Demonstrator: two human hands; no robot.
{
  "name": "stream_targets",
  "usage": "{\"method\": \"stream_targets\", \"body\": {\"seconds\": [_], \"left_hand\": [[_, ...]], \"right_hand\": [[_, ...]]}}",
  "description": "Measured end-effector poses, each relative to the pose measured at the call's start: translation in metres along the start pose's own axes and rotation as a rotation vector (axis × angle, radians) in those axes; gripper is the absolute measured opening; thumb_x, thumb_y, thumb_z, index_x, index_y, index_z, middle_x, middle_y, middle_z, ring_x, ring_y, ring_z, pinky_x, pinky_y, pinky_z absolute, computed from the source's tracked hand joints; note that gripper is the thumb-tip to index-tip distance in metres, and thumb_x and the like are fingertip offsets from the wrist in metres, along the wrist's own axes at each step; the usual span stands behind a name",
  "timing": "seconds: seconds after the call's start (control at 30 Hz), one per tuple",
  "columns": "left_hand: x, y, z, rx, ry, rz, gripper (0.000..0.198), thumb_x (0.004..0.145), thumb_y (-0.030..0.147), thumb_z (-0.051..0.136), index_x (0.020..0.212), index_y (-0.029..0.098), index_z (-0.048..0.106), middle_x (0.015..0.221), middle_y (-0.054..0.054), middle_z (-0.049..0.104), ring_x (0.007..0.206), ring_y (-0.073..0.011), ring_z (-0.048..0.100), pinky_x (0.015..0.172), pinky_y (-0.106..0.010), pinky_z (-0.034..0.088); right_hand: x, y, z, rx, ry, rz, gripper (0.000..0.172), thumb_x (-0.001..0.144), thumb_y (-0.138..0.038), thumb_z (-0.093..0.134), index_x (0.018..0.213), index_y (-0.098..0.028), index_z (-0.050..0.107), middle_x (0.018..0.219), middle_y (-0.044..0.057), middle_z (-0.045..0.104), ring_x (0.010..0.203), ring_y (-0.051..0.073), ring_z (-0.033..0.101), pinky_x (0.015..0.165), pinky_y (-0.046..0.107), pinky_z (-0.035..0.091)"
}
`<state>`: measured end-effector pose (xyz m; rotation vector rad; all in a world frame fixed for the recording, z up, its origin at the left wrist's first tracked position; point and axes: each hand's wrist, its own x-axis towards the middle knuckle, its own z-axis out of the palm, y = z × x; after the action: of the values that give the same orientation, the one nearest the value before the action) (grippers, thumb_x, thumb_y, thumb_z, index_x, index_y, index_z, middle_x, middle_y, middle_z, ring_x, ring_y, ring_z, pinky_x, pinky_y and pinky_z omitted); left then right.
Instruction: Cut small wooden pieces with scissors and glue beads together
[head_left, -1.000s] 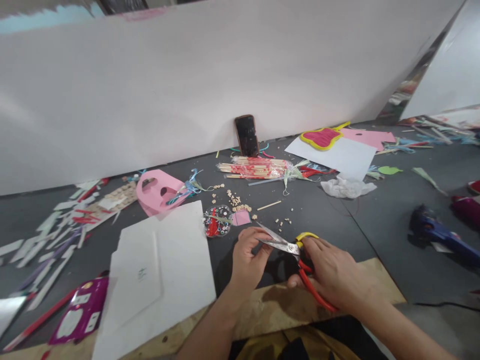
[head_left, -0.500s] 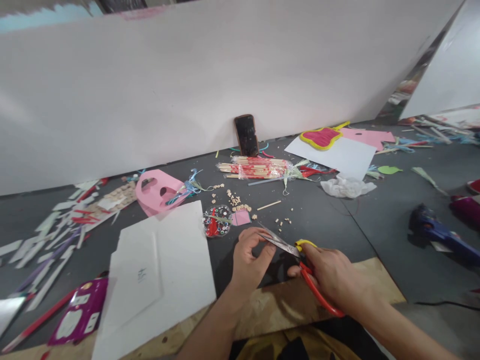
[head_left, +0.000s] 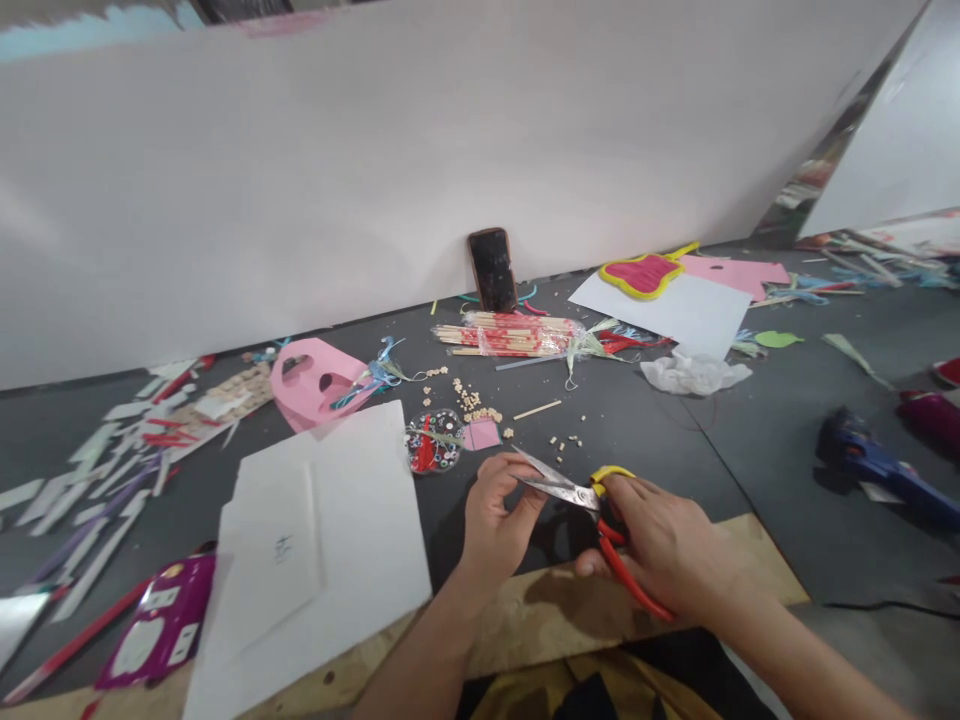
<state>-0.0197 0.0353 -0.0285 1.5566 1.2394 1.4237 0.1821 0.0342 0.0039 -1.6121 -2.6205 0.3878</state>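
Right grip (head_left: 664, 540) wrapped around scissors (head_left: 583, 496), blades (head_left: 553, 486) parted, left hand (head_left: 496, 518) curled alongside, hold unclear

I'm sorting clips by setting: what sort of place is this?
Probably a craft workspace: there are scissors in the right hand, a pink cut-out with holes, and what looks like a blue glue gun.

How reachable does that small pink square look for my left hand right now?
Probably yes: the pink square lies just beyond your left hand, and nothing visible stands between them. The open scissors in your right hand do sit close by, though.
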Motion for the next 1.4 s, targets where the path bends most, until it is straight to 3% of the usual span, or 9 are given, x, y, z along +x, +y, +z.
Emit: {"method": "stream_targets", "body": {"seconds": [0.4, 0.7, 0.93, 1.2, 1.4], "left_hand": [[-0.001, -0.002, 0.001, -0.028, -0.024, -0.012, 0.008, 0.082, 0.023, 0.061, 0.077, 0.017, 0.065, 0.082, -0.006, 0.065, 0.085, -0.0192, 0.061, 0.081, -0.032, 0.045], [-0.001, 0.003, 0.002, -0.004, -0.017, -0.051, 0.005, 0.081, 0.020, 0.060, 0.079, 0.017, 0.065, 0.088, -0.007, 0.064, 0.089, -0.0196, 0.059, 0.084, -0.033, 0.044], [-0.002, 0.000, 0.003, 0.035, 0.024, -0.027, 0.006, 0.081, 0.022, 0.063, 0.077, 0.018, 0.065, 0.088, -0.007, 0.066, 0.089, -0.0198, 0.060, 0.084, -0.034, 0.044], [-0.002, -0.003, 0.001, 0.083, -0.007, 0.025, 0.008, 0.081, 0.021, 0.062, 0.079, 0.020, 0.070, 0.085, -0.006, 0.068, 0.089, -0.0205, 0.060, 0.083, -0.034, 0.045], [0.000, -0.001, 0.001, 0.096, -0.030, 0.027, 0.010, 0.081, 0.023, 0.062, 0.077, 0.019, 0.070, 0.083, -0.007, 0.068, 0.086, -0.0203, 0.060, 0.081, -0.034, 0.046]], "right_hand": [[-0.002, -0.003, 0.002, -0.010, -0.018, -0.006, 0.023, 0.083, -0.044, 0.053, 0.084, -0.021, 0.047, 0.080, 0.008, 0.066, 0.073, 0.024, 0.065, 0.060, 0.032, 0.042], [-0.001, -0.007, 0.002, -0.077, -0.012, -0.005, 0.004, 0.084, -0.024, 0.050, 0.086, -0.020, 0.050, 0.065, 0.003, 0.067, 0.058, 0.022, 0.066, 0.049, 0.028, 0.032], [0.000, -0.005, 0.004, -0.031, -0.010, 0.012, 0.019, 0.085, -0.039, 0.051, 0.086, -0.021, 0.048, 0.067, 0.004, 0.066, 0.061, 0.023, 0.065, 0.051, 0.029, 0.035], [-0.001, -0.002, -0.001, -0.008, -0.017, 0.015, 0.028, 0.077, -0.047, 0.056, 0.085, -0.022, 0.047, 0.087, 0.009, 0.066, 0.081, 0.027, 0.065, 0.061, 0.033, 0.043], [-0.002, -0.003, 0.001, -0.027, -0.025, 0.031, 0.022, 0.079, -0.041, 0.057, 0.085, -0.021, 0.049, 0.082, 0.008, 0.067, 0.074, 0.025, 0.065, 0.058, 0.031, 0.041]]}}
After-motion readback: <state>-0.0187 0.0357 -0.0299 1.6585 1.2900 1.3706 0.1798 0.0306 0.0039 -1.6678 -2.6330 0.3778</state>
